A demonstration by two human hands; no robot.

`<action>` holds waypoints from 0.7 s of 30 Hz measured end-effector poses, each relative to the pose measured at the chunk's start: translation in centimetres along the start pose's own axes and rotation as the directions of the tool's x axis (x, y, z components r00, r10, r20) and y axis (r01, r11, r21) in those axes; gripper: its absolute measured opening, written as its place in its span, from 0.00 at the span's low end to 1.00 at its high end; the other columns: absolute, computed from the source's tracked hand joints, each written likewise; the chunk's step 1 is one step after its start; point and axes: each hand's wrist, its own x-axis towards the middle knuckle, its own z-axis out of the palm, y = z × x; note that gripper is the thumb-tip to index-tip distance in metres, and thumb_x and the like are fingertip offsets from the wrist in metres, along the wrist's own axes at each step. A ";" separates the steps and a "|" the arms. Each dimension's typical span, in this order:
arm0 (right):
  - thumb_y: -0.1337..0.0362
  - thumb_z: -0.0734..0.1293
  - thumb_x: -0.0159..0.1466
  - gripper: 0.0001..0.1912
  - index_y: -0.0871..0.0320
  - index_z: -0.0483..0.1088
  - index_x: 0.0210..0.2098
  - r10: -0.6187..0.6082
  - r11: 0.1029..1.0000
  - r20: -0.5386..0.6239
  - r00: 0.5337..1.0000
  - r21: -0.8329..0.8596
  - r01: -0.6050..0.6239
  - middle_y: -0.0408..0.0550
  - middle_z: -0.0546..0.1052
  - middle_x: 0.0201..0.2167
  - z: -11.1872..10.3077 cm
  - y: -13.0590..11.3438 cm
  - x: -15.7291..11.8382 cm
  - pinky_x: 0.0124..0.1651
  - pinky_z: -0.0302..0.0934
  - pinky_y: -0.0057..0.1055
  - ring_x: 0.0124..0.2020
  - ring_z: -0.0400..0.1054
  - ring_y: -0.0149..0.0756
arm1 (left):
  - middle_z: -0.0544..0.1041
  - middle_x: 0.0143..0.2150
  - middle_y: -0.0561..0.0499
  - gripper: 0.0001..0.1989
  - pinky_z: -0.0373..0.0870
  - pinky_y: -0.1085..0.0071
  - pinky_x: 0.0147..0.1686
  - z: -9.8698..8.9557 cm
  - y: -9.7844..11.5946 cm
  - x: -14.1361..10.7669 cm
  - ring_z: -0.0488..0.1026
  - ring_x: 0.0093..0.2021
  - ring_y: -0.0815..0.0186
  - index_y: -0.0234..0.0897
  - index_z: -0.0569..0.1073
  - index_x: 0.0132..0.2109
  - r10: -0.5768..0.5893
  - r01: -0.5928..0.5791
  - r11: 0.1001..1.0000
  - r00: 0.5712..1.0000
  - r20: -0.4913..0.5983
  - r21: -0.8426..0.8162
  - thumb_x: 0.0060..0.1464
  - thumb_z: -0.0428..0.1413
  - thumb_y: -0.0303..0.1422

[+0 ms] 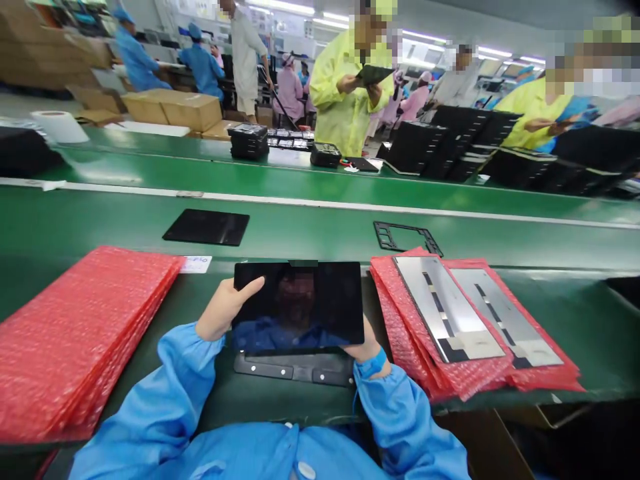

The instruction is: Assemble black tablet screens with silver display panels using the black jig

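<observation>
A glossy black tablet screen point(300, 307) is held up in front of me, its dark face towards me with reflections in it. My left hand point(227, 303) grips its left side, thumb across the front. Around the lower right corner is my right hand point(367, 340), its fingers mostly hidden behind the panel. Below the screen, a dark plate with several pale round dots point(295, 369) lies on the green bench, partly covered from view. To the right, two silver-backed screen panels point(445, 307) rest on red bubble-wrap bags point(400, 333).
A stack of red bubble-wrap bags point(85, 333) lies at the left. Beyond the hands are a black panel point(207, 227) and a black frame point(385, 237) on the green belt point(305, 233). A person in yellow point(333, 87) stands opposite, near stacked black trays point(417, 147).
</observation>
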 end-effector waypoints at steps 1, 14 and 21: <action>0.30 0.58 0.56 0.35 0.52 0.77 0.39 -0.011 0.998 -0.031 0.999 0.056 0.013 0.49 0.79 0.40 -0.1 -0.1 0.1 0.48 0.67 0.45 0.49 0.71 0.47 | 0.80 0.41 0.44 0.25 0.72 0.67 0.40 0.0 0.1 0.0 0.75 0.44 0.54 0.32 0.79 0.41 -0.011 0.011 1.000 1.000 -0.012 0.016 0.46 0.63 0.50; 0.63 0.77 0.49 0.19 0.61 0.75 0.40 0.018 0.992 -0.131 0.991 0.127 -0.001 0.48 0.79 0.33 0.1 0.0 -0.1 0.43 0.69 0.38 0.36 0.75 0.43 | 0.78 0.44 0.47 0.17 0.68 0.68 0.48 -2.7 -1.1 1.4 0.73 0.46 0.58 0.37 0.77 0.44 0.359 -0.311 0.920 0.913 -0.196 0.239 0.54 0.58 0.45; 0.60 0.77 0.49 0.20 0.61 0.75 0.39 0.018 0.989 -0.155 0.988 0.150 0.005 0.48 0.79 0.34 0.3 -0.2 0.1 0.44 0.68 0.38 0.35 0.75 0.42 | 0.80 0.46 0.52 0.11 0.66 0.63 0.54 -0.7 0.5 -3.5 0.75 0.47 0.57 0.48 0.80 0.45 0.577 -0.510 0.649 0.814 0.071 0.564 0.56 0.57 0.38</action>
